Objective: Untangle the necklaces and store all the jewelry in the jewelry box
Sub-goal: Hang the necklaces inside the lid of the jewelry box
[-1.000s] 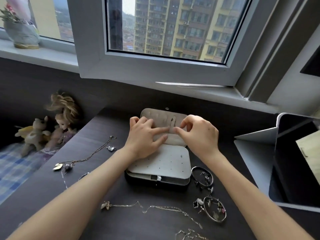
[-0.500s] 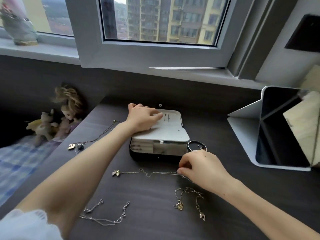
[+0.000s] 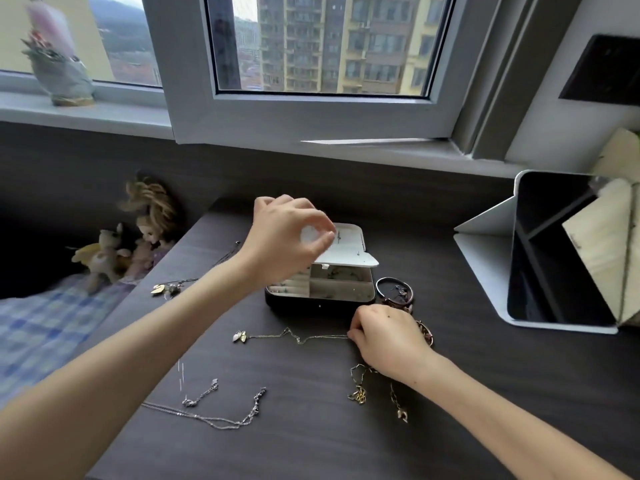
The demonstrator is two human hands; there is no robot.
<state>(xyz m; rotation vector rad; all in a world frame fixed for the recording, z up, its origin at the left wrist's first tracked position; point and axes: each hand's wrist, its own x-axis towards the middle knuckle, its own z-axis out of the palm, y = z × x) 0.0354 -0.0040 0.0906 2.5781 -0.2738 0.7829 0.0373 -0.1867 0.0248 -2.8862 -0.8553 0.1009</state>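
Your left hand (image 3: 287, 237) has lifted off the box (image 3: 318, 306), curled; I cannot tell its hold. Your right hand (image 3: 388, 337) still pinches the chain (image 3: 298, 337), so storing comes next.

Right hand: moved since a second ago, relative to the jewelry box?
Yes. The right hand left the jewelry box top and came toward the person, onto the table before the box's right front corner, where it pinches a necklace chain.
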